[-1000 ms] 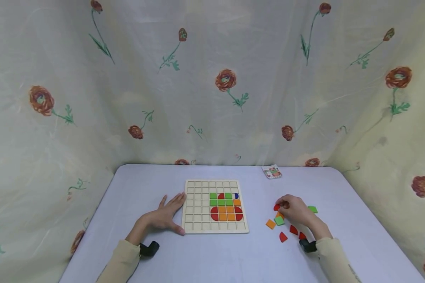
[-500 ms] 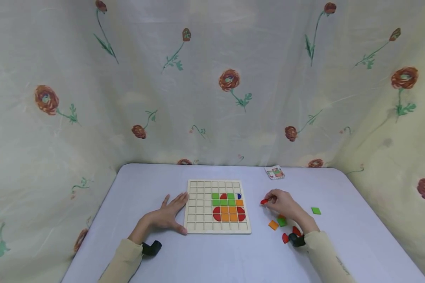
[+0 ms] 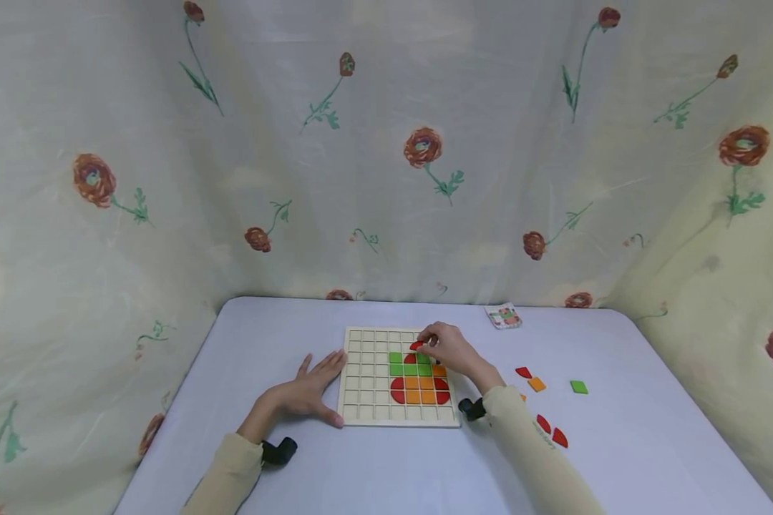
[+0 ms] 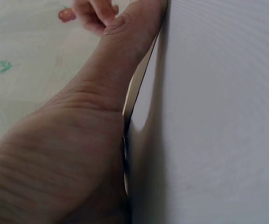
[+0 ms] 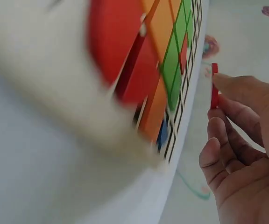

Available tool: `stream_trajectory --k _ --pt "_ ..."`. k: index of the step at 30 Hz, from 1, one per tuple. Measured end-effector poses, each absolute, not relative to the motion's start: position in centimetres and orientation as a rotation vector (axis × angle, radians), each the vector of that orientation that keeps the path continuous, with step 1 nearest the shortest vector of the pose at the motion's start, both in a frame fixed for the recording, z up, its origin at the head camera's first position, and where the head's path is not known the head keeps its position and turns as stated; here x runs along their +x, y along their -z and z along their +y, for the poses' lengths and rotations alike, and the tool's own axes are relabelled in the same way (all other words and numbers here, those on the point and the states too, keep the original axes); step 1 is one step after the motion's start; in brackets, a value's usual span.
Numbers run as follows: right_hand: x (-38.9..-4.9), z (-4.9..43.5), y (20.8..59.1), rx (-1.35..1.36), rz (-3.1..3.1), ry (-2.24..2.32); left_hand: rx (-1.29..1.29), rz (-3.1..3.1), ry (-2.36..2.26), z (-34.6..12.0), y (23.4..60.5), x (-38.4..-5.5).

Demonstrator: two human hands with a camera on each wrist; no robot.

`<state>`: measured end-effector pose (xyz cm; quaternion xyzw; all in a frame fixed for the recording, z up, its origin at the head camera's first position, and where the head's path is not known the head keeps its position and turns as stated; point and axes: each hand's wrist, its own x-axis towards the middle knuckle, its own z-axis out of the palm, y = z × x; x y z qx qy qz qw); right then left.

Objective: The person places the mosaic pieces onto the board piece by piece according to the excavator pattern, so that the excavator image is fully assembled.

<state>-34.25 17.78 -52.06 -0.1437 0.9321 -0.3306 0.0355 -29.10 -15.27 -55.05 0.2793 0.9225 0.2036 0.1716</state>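
The left hand lies spread wide, its fingertips and thumb resting at the left edge of the grid board, while the right hand pinches a red quarter-circle tile in a narrow grip between thumb and fingers. That tile hangs over the far right part of the board, near the fitted green squares. It looks thin, flat and rigid, so it should be very light, unlikely to bend and hard to break, though its smooth painted face may slip a little or twist between the fingertips. The best hold is a light pinch near the rim, which leaves the opposite edge uncovered; exactly which part of the tile the fingers cover is hard to tell, as the right wrist view shows it nearly edge-on. The board, also thin and stiff, is probably light enough to slide on the smooth white tabletop, and bracing it along one side suits it. Loose on the right lie an orange square, a green square and more red tiles.
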Motion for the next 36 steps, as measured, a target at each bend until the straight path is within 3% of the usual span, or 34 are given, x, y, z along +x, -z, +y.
stream_trajectory --k 11,36 --pt "-36.0 13.9 53.1 -0.394 2.753 1.025 0.787 2.624 -0.57 -15.3 55.5 -29.2" --pt "-36.2 13.2 53.0 -0.302 2.718 1.055 0.753 2.621 -0.564 -15.1 55.3 -29.3"
